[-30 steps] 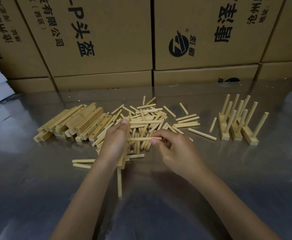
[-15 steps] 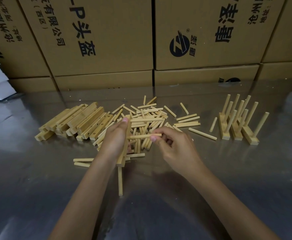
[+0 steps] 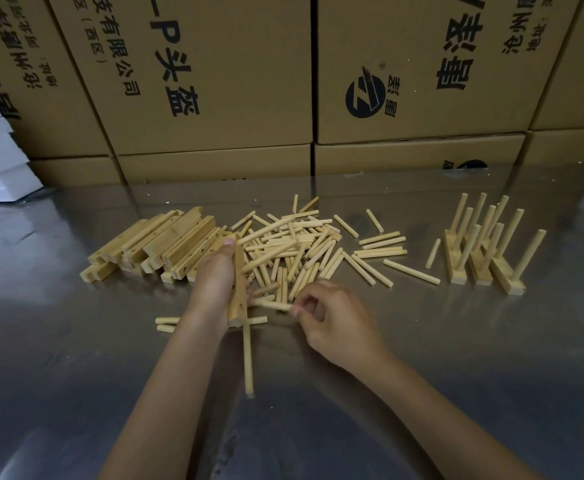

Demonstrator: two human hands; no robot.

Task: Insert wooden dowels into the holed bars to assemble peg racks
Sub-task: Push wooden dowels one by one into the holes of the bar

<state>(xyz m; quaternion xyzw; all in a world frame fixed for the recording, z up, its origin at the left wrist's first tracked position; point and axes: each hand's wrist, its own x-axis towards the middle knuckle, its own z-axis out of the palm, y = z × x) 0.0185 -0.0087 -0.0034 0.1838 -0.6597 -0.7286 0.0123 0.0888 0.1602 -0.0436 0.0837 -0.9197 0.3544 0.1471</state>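
- My left hand (image 3: 214, 282) grips a pale wooden holed bar (image 3: 238, 289) on its edge, fingers curled round it and the thumb laid along its far end; its long axis runs away from me, near end just above the shiny metal table (image 3: 76, 358).
- One round wooden dowel (image 3: 248, 355) sits in the bar near its near end; it points back toward me, its free tip resting on the table.
- My right hand (image 3: 335, 317) pinches a second short wooden dowel (image 3: 273, 305) between thumb and fingertips; that dowel lies crosswise, pointing left at the side of the bar, its tip at or just beside the bar; I cannot tell whether it has entered a hole.
- Beyond my hands lies a loose heap of dowels (image 3: 301, 247), pointing every way; to its left a stack of bare holed bars (image 3: 159, 244), their long axes slanting away to the right.
- Far right stand three finished peg racks (image 3: 481, 251), pegs tilted upward.
- Brown printed cardboard boxes (image 3: 214, 81) wall the table's far edge.
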